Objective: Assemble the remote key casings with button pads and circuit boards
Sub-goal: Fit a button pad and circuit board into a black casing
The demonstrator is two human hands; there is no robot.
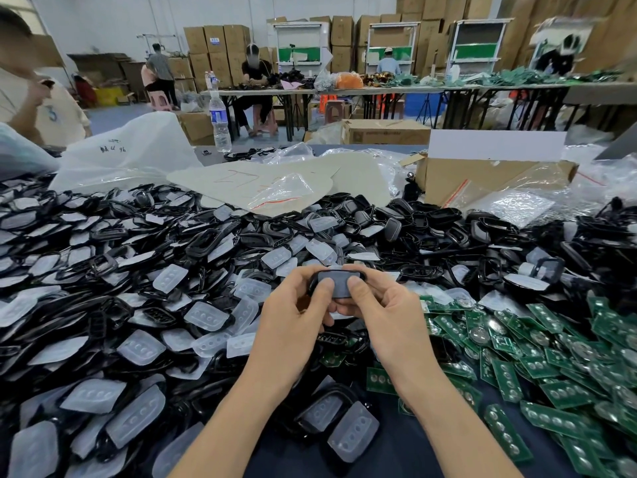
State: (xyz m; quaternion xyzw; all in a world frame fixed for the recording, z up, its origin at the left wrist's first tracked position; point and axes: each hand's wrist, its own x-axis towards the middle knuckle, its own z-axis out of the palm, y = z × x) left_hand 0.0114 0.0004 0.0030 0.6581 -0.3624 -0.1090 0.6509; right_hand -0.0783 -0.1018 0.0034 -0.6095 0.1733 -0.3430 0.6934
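Both my hands hold one black remote key casing [339, 274] above the middle of the table, with a translucent button pad [339, 282] lying in it. My left hand [296, 305] grips the casing's left side and its thumb presses on the pad. My right hand [382, 305] grips the right side, its thumb also on the pad. A big heap of black casings [206, 243] and translucent pads [141, 348] covers the left and centre of the table. Green circuit boards [551, 357] lie piled at the right.
An open cardboard box [482, 177] and clear plastic bags [510, 205] stand behind the heap at right, a sheet of card [275, 181] and a white bag [131, 153] at centre-left, a water bottle [220, 122] behind. People sit at tables farther back.
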